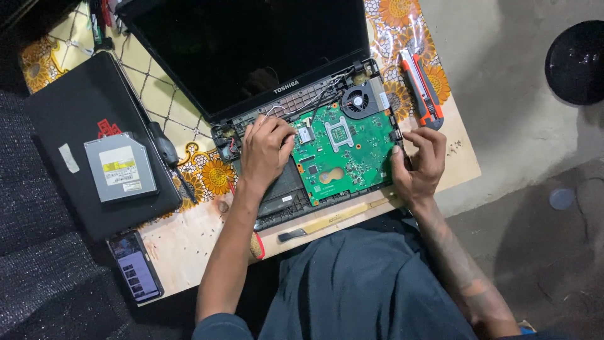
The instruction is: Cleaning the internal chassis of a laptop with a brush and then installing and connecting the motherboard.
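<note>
An opened black laptop (251, 56) lies on a small table, its dark screen tilted back and its base stripped. A green circuit board (343, 151) with a round black fan (360, 101) sits in the base. My left hand (265, 151) rests on the board's left edge, fingers curled down onto it. My right hand (420, 165) grips the right edge of the board and base, thumb on the green board. Whether either hand lifts the board I cannot tell.
An orange and grey utility knife (423, 88) lies right of the laptop. A closed black laptop (75, 126) with a grey optical drive (121, 167) on top sits at left. A phone (135, 267) and a flat brush-like tool (327, 223) lie near the front edge. A floral cloth (207, 170) covers the table.
</note>
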